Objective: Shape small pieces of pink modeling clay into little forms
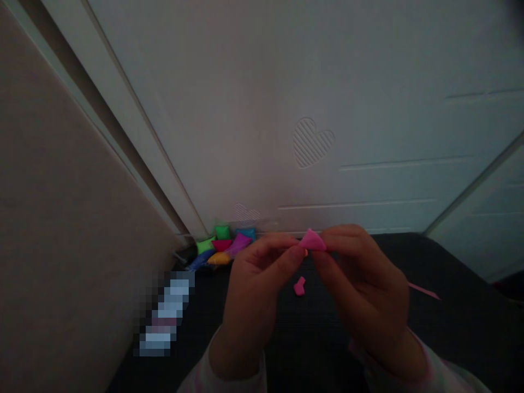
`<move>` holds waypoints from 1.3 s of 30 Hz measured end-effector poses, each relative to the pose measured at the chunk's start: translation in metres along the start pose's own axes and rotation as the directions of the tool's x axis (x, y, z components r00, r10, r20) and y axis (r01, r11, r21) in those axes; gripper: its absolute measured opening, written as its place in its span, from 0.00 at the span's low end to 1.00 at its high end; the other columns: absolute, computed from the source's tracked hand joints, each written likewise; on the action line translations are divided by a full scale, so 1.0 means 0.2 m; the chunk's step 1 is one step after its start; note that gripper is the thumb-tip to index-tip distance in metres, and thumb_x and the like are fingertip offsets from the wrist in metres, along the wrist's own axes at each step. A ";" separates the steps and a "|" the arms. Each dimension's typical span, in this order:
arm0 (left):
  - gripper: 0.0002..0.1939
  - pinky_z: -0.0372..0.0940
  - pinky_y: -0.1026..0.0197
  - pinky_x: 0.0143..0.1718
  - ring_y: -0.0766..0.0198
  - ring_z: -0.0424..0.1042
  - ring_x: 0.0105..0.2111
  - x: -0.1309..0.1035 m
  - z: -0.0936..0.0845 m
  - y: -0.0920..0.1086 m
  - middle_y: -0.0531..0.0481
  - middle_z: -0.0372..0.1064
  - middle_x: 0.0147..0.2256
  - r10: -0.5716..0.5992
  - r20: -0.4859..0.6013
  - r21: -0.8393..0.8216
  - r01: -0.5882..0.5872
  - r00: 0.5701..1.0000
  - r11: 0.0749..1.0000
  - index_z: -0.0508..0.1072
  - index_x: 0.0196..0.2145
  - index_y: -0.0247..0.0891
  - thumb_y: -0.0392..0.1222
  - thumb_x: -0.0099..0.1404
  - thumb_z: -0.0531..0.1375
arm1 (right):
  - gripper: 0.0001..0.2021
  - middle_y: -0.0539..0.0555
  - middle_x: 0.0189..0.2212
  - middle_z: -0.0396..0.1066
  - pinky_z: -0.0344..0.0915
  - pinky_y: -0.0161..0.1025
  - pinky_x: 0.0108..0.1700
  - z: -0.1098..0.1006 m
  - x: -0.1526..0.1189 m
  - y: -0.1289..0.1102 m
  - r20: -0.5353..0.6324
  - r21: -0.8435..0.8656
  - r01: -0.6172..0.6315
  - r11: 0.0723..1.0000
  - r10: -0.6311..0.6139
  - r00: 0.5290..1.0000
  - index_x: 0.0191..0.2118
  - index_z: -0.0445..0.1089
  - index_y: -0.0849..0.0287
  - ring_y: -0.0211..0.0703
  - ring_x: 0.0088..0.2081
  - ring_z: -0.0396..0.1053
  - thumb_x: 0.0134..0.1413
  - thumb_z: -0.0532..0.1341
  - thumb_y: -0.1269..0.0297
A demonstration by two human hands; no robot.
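Observation:
A small pink piece of soft clay (313, 240) is pinched between both hands above the dark table. My left hand (260, 289) grips its left edge with thumb and fingertips. On the other side, my right hand (364, 289) holds its right edge between thumb and fingers. Below and between the hands, another pink lump (299, 287) lies on the table. A small orange-pink bit shows just under the held piece, partly hidden by my left thumb.
Colourful packets (223, 245) lie at the table's back left, against a white panel with heart patterns. A blurred pale strip (167, 314) is at the left edge. A thin pink stick (424, 290) lies right of my right hand on the dark table (458, 322).

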State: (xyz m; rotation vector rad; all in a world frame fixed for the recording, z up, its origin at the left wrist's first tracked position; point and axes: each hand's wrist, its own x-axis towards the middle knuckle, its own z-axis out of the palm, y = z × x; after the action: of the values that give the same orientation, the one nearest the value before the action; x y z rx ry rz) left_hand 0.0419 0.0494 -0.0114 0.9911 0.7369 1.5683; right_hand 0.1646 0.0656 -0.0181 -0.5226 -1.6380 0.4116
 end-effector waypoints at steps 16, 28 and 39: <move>0.02 0.63 0.67 0.31 0.69 0.67 0.28 0.00 -0.01 0.00 0.53 0.71 0.27 0.011 0.039 0.036 -0.013 0.999 0.999 0.78 0.26 0.40 0.40 0.53 0.66 | 0.12 0.47 0.33 0.68 0.62 0.36 0.36 0.00 -0.01 -0.01 -0.004 0.052 -0.075 0.996 0.076 0.997 0.40 0.69 0.52 0.36 0.36 0.65 0.53 0.59 0.76; 0.02 0.62 0.66 0.26 0.70 0.63 0.23 0.00 -0.01 0.00 0.53 0.67 0.24 -0.003 0.111 0.057 -0.003 0.994 0.998 0.79 0.27 0.41 0.40 0.54 0.65 | 0.10 0.48 0.31 0.68 0.61 0.37 0.35 0.00 -0.01 -0.01 -0.043 0.109 -0.106 0.988 0.111 0.993 0.38 0.70 0.53 0.37 0.35 0.65 0.53 0.59 0.74; 0.05 0.64 0.66 0.26 0.68 0.66 0.25 0.00 -0.04 -0.01 0.52 0.71 0.28 0.039 0.152 0.111 -0.056 0.988 0.992 0.78 0.30 0.43 0.40 0.52 0.66 | 0.08 0.47 0.29 0.68 0.61 0.35 0.35 0.00 0.00 -0.01 -0.065 0.150 -0.147 0.978 0.158 0.985 0.37 0.71 0.52 0.37 0.34 0.65 0.53 0.59 0.73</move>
State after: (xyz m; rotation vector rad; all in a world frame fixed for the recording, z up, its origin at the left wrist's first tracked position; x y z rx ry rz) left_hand 0.0355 0.0506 -0.0158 1.2052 0.7092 1.4870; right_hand 0.1643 0.0637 -0.0177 -0.5497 -1.4864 0.6127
